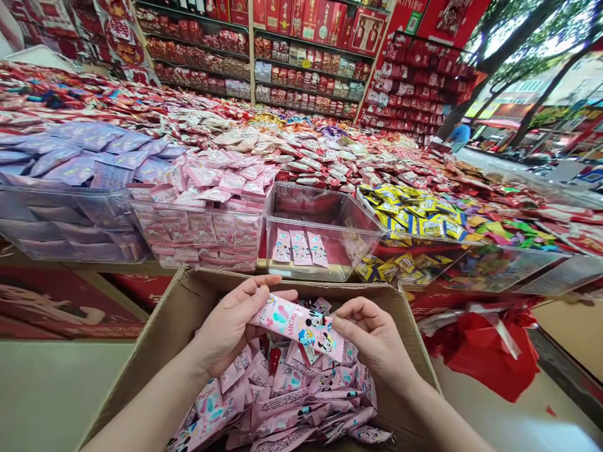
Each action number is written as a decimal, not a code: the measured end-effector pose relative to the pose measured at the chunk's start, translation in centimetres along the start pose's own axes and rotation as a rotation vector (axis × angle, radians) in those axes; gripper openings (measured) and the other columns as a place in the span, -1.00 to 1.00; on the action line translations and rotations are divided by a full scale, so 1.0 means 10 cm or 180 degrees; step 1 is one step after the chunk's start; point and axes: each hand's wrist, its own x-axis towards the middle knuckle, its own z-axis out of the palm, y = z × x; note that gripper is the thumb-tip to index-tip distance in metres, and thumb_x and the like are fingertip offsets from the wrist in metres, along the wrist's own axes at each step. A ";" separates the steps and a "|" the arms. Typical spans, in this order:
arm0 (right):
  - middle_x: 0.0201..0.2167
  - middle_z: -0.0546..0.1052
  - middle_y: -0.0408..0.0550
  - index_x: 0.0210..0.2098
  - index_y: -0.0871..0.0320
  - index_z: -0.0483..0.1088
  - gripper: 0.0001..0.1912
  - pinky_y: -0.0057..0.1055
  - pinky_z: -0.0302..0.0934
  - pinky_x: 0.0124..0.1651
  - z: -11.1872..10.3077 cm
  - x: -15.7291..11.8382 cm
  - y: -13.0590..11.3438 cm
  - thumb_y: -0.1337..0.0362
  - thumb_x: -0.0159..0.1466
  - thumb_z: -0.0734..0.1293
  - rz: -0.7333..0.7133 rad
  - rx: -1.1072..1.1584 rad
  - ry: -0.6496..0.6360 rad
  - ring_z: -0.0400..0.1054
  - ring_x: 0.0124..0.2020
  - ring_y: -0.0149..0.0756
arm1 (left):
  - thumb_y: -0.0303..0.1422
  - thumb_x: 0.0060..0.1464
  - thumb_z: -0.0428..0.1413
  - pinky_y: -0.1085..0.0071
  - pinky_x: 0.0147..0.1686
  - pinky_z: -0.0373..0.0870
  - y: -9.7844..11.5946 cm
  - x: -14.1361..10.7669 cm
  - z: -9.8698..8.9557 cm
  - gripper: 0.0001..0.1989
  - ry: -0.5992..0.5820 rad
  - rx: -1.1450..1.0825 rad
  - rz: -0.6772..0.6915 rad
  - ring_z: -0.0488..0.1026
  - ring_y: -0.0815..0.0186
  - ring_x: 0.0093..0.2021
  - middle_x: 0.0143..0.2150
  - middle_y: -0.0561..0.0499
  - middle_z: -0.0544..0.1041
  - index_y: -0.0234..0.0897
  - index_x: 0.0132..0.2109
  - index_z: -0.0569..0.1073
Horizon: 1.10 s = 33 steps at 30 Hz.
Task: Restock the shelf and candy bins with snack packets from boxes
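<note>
A pink candy packet (298,323) with cartoon mice printed on it is stretched between my two hands. My left hand (235,320) pinches its left end, thumb on top. At the right end, my right hand (370,336) grips the edge between thumb and fingers. Below both hands, an open cardboard box (155,342) holds a heap of similar pink packets (282,402). Just beyond the box stands a clear plastic bin (325,235) with 3 pink packets (300,248) lying flat side by side near its front wall.
Left of that bin are bins of pink packets (202,220) and purple packets (70,188). Yellow packets (414,213) fill one to the right. Stocked shelves (311,56) line the back. A red plastic bag (485,351) lies at lower right.
</note>
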 end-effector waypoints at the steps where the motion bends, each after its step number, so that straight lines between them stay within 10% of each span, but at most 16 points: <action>1: -0.54 0.41 -0.20 -0.48 0.17 0.34 -0.84 -0.61 0.15 -0.45 0.00 0.00 0.00 0.26 0.00 0.40 -0.0003 -0.0082 -0.0041 0.23 -0.52 -0.54 | -0.34 0.02 0.04 0.48 -0.42 0.40 0.01 -0.01 -0.01 -0.70 -0.0011 -0.0001 0.0002 0.48 0.33 -0.34 -0.15 -0.17 0.52 -0.27 -0.06 0.30; 9: -0.42 0.42 -0.07 -0.38 0.16 0.33 -0.94 -0.46 0.25 -0.31 0.00 -0.04 0.06 0.30 0.16 0.25 -0.0947 -0.1526 -0.0578 0.31 -0.37 -0.39 | -0.32 0.03 0.03 0.47 -0.47 0.35 0.02 -0.01 -0.03 -0.68 -0.0056 0.0013 0.0051 0.48 0.32 -0.43 -0.25 -0.15 0.55 -0.27 -0.04 0.29; 15: 0.08 0.21 0.12 -0.02 0.14 0.20 -0.52 -0.15 0.07 0.08 -0.01 -0.11 0.00 0.18 0.09 0.33 -0.2487 -0.3128 -0.1485 0.01 0.13 -0.11 | -0.28 0.01 0.04 0.42 -0.39 0.34 -0.02 -0.01 -0.03 -0.63 -0.0222 0.0043 0.0036 0.48 0.28 -0.38 -0.25 -0.15 0.55 -0.28 -0.02 0.27; 25: -0.14 0.47 -0.01 -0.04 0.22 0.27 -0.71 -0.28 0.20 -0.04 -0.03 -0.11 -0.53 0.33 0.27 0.10 -0.3994 -0.3840 -0.1256 0.18 0.05 -0.22 | -0.09 0.06 -0.11 0.33 -0.33 0.33 0.05 -0.07 -0.02 -0.56 -0.0240 -0.0299 -0.0076 0.47 0.20 -0.29 -0.20 -0.18 0.52 -0.29 -0.03 0.27; 30: -0.20 0.49 0.00 -0.02 0.14 0.29 -0.67 -0.33 0.21 -0.11 0.00 0.31 -1.29 0.38 0.22 0.15 -0.3582 -0.4120 0.0391 0.33 -0.14 -0.26 | -0.09 0.05 -0.10 0.38 -0.33 0.30 0.06 -0.07 -0.03 -0.59 -0.0315 0.0065 -0.0157 0.46 0.28 -0.34 -0.23 -0.13 0.52 -0.29 -0.09 0.30; 33: -0.27 0.52 -0.05 -0.11 0.11 0.38 -0.70 -0.38 0.21 -0.22 0.10 0.94 -1.49 0.30 0.23 0.13 -0.2413 -0.5028 -0.0014 0.38 -0.27 -0.27 | -0.06 0.01 -0.07 0.39 -0.33 0.29 -0.01 -0.04 -0.02 -0.58 -0.0495 0.0325 -0.0273 0.45 0.30 -0.35 -0.26 -0.12 0.52 -0.30 -0.13 0.32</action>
